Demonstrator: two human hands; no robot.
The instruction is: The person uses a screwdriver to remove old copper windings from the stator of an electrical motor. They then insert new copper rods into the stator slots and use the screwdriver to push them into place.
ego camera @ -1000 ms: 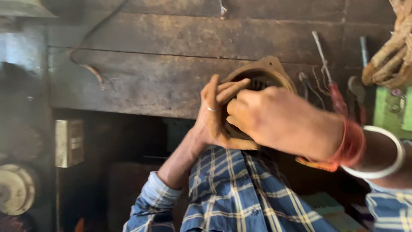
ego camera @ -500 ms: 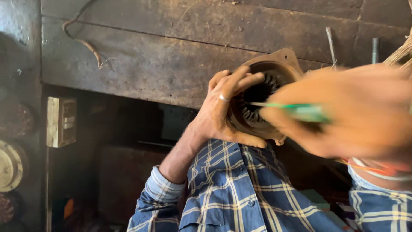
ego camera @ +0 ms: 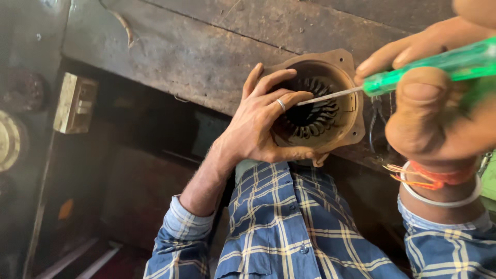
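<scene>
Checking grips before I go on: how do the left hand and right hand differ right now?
The left hand wraps its fingers over the rim of the round brown motor housing; the right hand grips a green-handled screwdriver, its shaft reaching into the housing. The left wears a finger ring, the right wrist a white bangle and red thread. Both sleeves are blue plaid.

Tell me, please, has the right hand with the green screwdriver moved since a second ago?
Yes. The right hand has drawn back rightward off the motor housing it covered; now only the green screwdriver reaches in.
</scene>
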